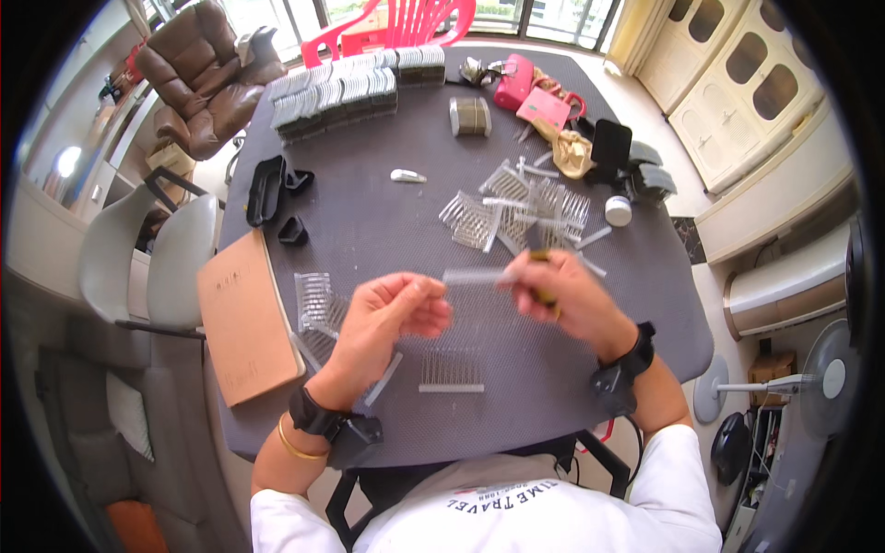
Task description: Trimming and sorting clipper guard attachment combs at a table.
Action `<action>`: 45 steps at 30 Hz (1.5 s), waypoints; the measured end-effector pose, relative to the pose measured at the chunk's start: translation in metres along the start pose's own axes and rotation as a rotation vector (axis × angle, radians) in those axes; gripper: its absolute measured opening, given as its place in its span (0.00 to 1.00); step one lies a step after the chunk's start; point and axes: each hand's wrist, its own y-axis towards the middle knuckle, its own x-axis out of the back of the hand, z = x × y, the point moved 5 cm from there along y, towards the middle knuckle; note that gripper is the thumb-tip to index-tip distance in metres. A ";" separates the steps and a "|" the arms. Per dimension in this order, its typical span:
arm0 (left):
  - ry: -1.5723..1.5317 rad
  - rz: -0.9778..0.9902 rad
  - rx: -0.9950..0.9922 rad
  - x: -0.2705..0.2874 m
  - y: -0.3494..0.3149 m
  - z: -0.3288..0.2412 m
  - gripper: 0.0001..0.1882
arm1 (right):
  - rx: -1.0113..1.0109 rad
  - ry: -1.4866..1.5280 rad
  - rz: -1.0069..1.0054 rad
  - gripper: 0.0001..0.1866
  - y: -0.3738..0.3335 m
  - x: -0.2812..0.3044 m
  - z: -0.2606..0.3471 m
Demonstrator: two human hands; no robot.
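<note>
Above the near middle of the table, a clear plastic hair comb (pixel 475 276), seen as a narrow strip, spans the gap between my hands. My left hand (pixel 396 309) is closed, its thumb and fingertips at the comb's left end. My right hand (pixel 564 293) is closed round a tool with yellow-and-black handles (pixel 544 293), and its fingertips meet the comb's right end. The fingers hide the tool's working end. Another clear comb (pixel 452 373) lies between my forearms. Beyond my right hand is a loose heap of combs (pixel 516 207); several more combs (pixel 315 300) lie beside my left wrist.
Stacked rows of combs (pixel 336 97) stand at the far left. A wire spool (pixel 470 117), a white cutter (pixel 407 176), a red bag (pixel 514 83) and a white jar (pixel 618 211) are further off. At left lie black trays (pixel 267 189) and a brown notebook (pixel 244 318).
</note>
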 end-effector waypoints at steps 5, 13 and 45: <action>1.237 0.349 -0.629 -0.033 -0.022 -0.031 0.22 | 0.321 -0.127 -0.341 0.12 -0.008 0.026 0.037; 1.327 0.352 -0.408 -0.027 -0.013 -0.010 0.17 | 0.366 -0.592 -0.133 0.17 -0.008 -0.009 0.016; 0.205 0.243 -0.060 -0.014 -0.005 0.004 0.17 | 0.047 -0.227 0.093 0.15 -0.003 -0.028 -0.010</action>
